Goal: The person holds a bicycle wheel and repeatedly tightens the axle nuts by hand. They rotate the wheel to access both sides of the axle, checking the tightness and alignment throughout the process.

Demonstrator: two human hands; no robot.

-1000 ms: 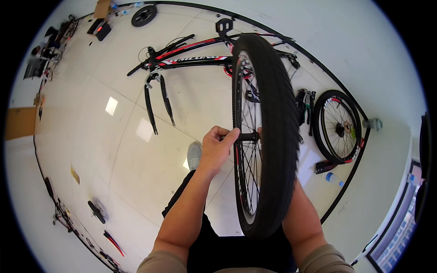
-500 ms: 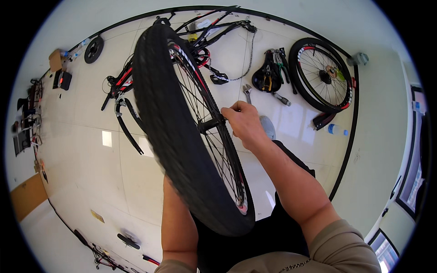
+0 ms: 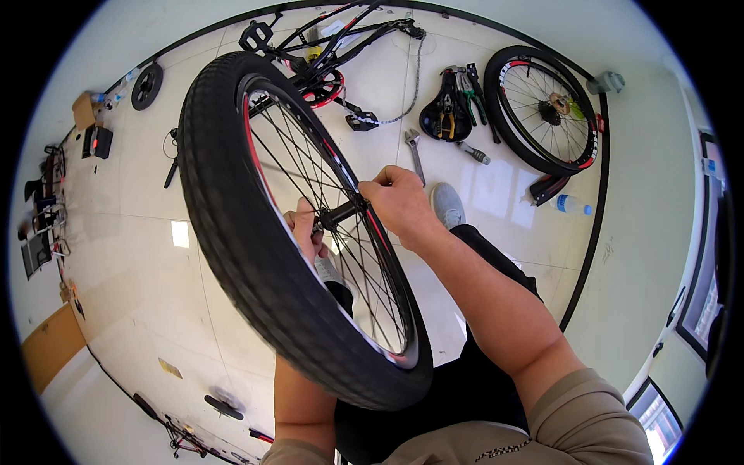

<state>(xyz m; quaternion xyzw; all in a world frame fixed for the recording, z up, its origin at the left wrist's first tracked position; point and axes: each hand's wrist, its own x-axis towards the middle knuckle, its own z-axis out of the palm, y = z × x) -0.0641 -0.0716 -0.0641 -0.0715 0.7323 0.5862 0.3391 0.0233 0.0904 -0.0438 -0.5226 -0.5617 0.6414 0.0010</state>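
Observation:
A bicycle wheel (image 3: 213, 163) with a thick black knobby tyre is held up in front of me, tilted, its spokes turned partly to the right. My right hand (image 3: 399, 203) pinches the near right end of the black hub (image 3: 339, 215), thumb and forefinger closed at the axle. On the far side, my left hand (image 3: 304, 230) shows through the spokes, its fingers closed round the hub's other end. The rim and tyre hide most of the left wrist. What small part each fingertip grips is too small to make out.
A bike frame (image 3: 335, 62) with chain lies ahead on tiles. To the right are an adjustable wrench (image 3: 415, 151), a saddle (image 3: 446, 116) with pliers on it, another wheel (image 3: 508, 116) and a water bottle (image 3: 572, 204). A small tyre (image 3: 147, 85) lies far left.
The wheel has swung left and turned, showing more of its spokes. My left hand, hidden before, now shows at the hub. My right hand has moved slightly left, staying at the axle end.

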